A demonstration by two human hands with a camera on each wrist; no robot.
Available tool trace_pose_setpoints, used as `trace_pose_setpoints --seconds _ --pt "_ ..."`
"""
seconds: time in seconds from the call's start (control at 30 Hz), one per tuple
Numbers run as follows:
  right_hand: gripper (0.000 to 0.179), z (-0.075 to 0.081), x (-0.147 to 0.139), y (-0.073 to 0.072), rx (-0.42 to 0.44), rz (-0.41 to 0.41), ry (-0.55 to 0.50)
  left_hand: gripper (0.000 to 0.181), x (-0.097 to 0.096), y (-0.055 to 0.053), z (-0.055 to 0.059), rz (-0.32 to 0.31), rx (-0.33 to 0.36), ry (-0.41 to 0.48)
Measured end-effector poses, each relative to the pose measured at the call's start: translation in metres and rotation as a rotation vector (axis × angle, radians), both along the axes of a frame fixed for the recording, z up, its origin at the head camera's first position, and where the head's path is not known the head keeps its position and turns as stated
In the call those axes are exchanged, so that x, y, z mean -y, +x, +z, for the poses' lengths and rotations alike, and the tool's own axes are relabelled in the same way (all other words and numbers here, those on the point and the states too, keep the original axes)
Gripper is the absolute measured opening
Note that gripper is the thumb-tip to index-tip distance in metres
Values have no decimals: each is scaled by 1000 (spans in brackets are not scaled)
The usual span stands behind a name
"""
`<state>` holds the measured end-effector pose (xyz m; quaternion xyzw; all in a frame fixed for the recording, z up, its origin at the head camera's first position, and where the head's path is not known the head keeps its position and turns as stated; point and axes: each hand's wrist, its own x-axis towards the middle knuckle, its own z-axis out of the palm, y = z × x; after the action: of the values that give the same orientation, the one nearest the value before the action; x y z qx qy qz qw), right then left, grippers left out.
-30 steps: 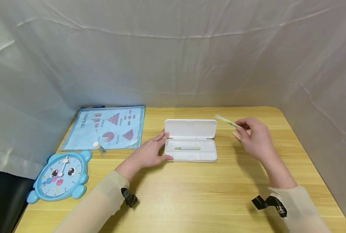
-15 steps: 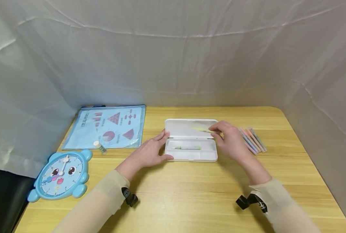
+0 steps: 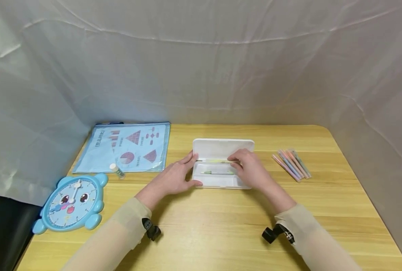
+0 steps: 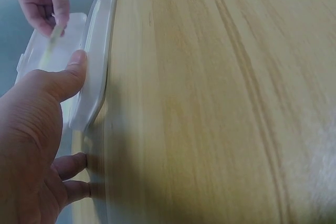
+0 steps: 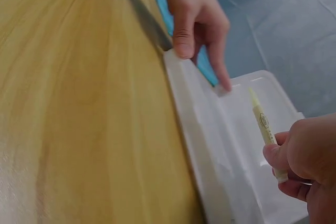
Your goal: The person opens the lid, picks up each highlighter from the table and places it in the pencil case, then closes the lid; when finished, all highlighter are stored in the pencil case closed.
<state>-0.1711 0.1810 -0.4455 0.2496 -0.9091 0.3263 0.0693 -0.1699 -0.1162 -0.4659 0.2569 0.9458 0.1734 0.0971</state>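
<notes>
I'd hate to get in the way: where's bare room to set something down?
The table is bare in front of the white case, between the sleeves, and right of the loose pens. Crowded: the left, with clock, white-capped tube and blue folder, and the case itself, where left hand and right hand are.

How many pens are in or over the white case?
2. A green-tipped pen lies inside the case; a yellow pen is in the right hand, over it. That hand could hide another.
</notes>
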Motion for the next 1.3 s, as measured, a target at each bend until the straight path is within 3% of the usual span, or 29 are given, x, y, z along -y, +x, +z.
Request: trace_pose_setpoints --seconds 0.5,0.9,1.3 --pt "16 -23 16 -2 25 27 54 107 -1 0 0 5 -2 -1" --pt "16 -24 18 -1 47 51 149 107 0 -1 -1 9 1 -4" --pt "10 -23 16 -2 57 67 116 108 0 1 1 -7 -12 13"
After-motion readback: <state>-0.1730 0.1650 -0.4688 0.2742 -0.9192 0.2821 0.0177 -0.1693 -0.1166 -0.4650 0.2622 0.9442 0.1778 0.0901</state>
